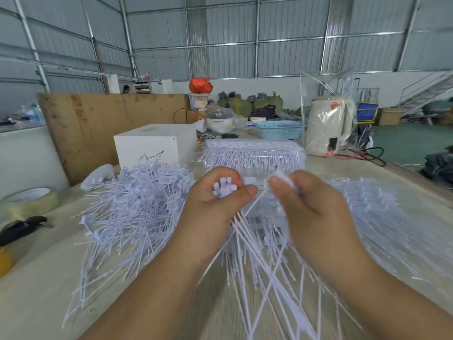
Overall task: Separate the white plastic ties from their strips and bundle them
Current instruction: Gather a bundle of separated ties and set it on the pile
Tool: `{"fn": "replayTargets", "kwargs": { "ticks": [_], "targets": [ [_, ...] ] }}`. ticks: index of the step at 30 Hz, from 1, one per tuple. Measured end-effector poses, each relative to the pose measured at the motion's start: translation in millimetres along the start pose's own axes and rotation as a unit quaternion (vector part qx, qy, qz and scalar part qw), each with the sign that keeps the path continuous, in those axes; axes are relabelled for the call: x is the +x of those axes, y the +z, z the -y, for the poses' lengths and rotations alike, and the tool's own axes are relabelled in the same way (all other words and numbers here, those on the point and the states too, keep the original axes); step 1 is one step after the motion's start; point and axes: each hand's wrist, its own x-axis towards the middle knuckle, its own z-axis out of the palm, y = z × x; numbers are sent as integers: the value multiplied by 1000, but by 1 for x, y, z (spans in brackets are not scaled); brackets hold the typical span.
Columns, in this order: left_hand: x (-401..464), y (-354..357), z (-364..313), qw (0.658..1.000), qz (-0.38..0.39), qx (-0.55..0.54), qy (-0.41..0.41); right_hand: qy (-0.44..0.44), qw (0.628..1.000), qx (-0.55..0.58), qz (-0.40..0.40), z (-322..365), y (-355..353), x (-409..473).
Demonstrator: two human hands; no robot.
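White plastic ties (257, 253), thin stiff tails, fan down from my two hands over table centre. Left hand (218, 200) curled round gathered heads, presumably growing bundle. Right hand (308, 204) pinches blurred strip end, likely for snapping off next tie. Loose separated pile (137, 212) left; uncut strips (382, 217) right; wrapped stock (255, 153) behind. Pale wooden table (36, 290), tape roll (30, 201) at edge.

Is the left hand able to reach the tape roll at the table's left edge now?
Probably not at once: the left hand grips a bunch of ties. The way to the tape roll looks free beside the loose pile.
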Motion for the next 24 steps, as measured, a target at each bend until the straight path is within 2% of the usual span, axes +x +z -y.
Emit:
{"fn": "replayTargets", "kwargs": {
  "ticks": [2, 4, 8, 10, 19, 24],
  "targets": [
    [3, -8, 1, 999, -42, -13, -32, 9, 999, -14, -34, -2, -10, 7],
    [7, -17, 0, 998, -41, 0, -58, 20, 1000, 1, 1, -7, -17, 10],
    [5, -18, -1, 993, 81, 42, -73, 21, 978, 89, 190, -13, -7, 2],
    [1, -15, -2, 986, 144, 51, -63, -5, 969, 76, 236, -17, -5, -1],
    [-1, -18, -9, 960, 266, -15, -91, -22, 963, -13, 267, -23, -11, 4],
    [-1, -18, -6, 954, 282, 8, -100, -21, 964, -67, 256, -27, -9, 1]
  ]
}}
